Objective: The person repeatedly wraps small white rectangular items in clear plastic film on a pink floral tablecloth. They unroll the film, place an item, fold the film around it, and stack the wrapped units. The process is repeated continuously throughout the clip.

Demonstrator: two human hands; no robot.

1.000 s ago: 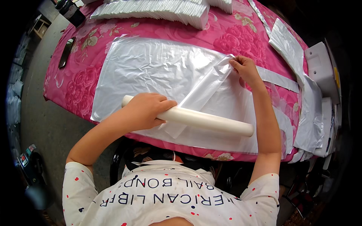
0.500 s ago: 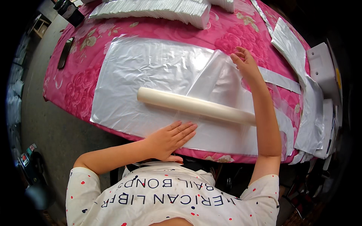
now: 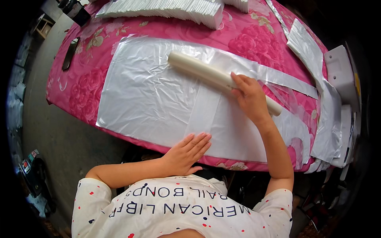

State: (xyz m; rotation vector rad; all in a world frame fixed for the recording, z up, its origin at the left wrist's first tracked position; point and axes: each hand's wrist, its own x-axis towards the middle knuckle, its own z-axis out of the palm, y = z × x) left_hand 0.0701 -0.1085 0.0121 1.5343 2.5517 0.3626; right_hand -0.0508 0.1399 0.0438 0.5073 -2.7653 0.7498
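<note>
A stack of thin white plastic sheets (image 3: 139,91) lies across the table, with creases over its left part and a paler straight-edged strip (image 3: 202,104) near its middle. Over its upper part lies a long cream tube (image 3: 198,70), slanting from upper left to lower right. My right hand (image 3: 251,97) is closed over the tube's right half, fingers curled on top. Part of the tube is hidden under that hand. My left hand (image 3: 187,152) lies flat at the sheets' near edge, fingers stretched out and holding nothing.
A pink flowered cloth (image 3: 89,93) covers the table. Folded white sheets (image 3: 166,8) are piled at the far side, beside a dark jar (image 3: 74,12). A phone (image 3: 70,53) lies at left. More plastic (image 3: 323,99) and a white bin (image 3: 340,71) stand at right.
The tube has moved away from me, toward the far side of the sheets, and tilted more. My right hand has come down from the far edge onto it. My left hand has barely shifted.
</note>
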